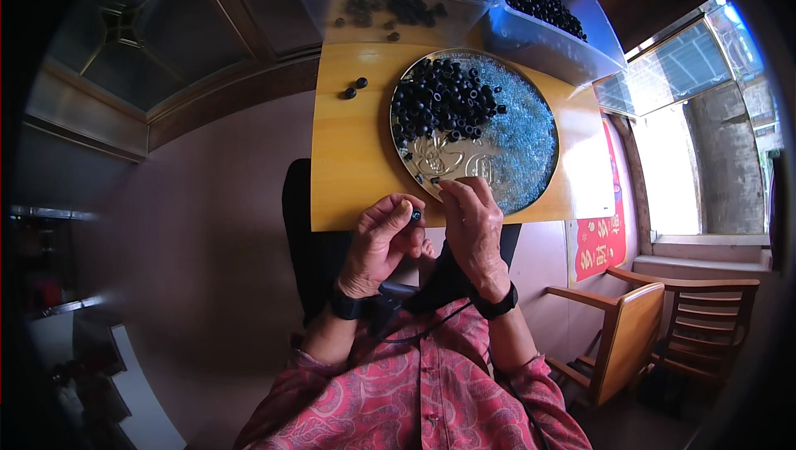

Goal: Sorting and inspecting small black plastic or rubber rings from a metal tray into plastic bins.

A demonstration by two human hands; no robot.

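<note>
My left hand point(383, 238) pinches a small black cap point(415, 215) between thumb and fingers, just off the table's near edge. The cap's open end shows a bluish inside. Close by on the right, my right hand point(477, 222) has its fingertips pressed together over the near rim of a round metallic tray point(424, 150); whatever they hold is hidden. A small dark piece point(435, 180) lies on the tray beside those fingertips. Many black caps point(444, 97) are heaped on the tray's left half. Tiny clear bluish pieces point(524, 139) cover its right side.
The tray rests on a yellow wooden table point(348, 160), with two loose black caps point(356, 88) to its left. Behind stand a clear bin point(464, 19) holding some caps and a fuller clear bin point(601, 56). A wooden chair point(634, 342) is at the right.
</note>
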